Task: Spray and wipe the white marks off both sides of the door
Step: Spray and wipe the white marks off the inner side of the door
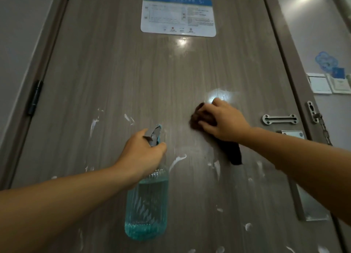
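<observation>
- Right, my left hand [141, 153] is wrapped round the spray bottle [146, 201] neck; glass-looking, liquid-heavy, likely slippery.
- Right hand [222, 119] presses the soft, limp cloth [201, 117] flat on the door [133, 77].
- White marks [177, 160] sit lower down.

A white notice [178, 15] with a blue top band is stuck high up, its print too small to read; a dark hinge [35, 97] sits on the left frame; at the right, a metal chain guard slot [280, 119] lies near a chain [324, 129] hanging from its plate; on the grey wall [322, 43], a white switch [319, 83] sits below blue stickers [327, 62].
</observation>
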The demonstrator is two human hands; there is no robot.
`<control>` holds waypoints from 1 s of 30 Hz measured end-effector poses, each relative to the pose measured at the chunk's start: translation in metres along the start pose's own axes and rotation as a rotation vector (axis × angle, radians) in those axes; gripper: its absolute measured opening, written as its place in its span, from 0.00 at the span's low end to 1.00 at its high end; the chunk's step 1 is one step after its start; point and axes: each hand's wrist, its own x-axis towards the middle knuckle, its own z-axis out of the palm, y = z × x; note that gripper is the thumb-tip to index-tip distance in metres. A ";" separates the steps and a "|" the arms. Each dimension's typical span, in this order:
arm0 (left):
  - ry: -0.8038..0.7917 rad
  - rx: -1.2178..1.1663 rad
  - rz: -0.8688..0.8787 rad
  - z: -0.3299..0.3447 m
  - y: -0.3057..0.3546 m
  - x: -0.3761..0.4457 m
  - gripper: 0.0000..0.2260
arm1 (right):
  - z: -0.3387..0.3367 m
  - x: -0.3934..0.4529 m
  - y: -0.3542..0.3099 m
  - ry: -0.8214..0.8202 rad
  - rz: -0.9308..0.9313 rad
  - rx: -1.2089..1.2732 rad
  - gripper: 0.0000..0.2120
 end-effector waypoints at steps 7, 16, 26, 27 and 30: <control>0.015 0.009 -0.006 0.009 -0.001 0.002 0.11 | 0.025 -0.006 -0.048 0.153 0.188 -0.034 0.19; -0.038 0.035 -0.003 0.018 -0.009 -0.010 0.07 | -0.006 -0.029 0.011 0.005 0.234 -0.006 0.20; 0.122 0.142 0.016 -0.039 -0.018 -0.012 0.13 | 0.017 0.004 -0.063 0.146 0.457 -0.053 0.17; 0.131 0.143 0.005 -0.049 -0.021 -0.011 0.13 | 0.019 0.006 -0.068 0.134 0.419 -0.058 0.17; 0.143 0.144 -0.017 -0.073 -0.027 -0.007 0.12 | 0.023 0.016 -0.081 0.096 0.328 -0.040 0.19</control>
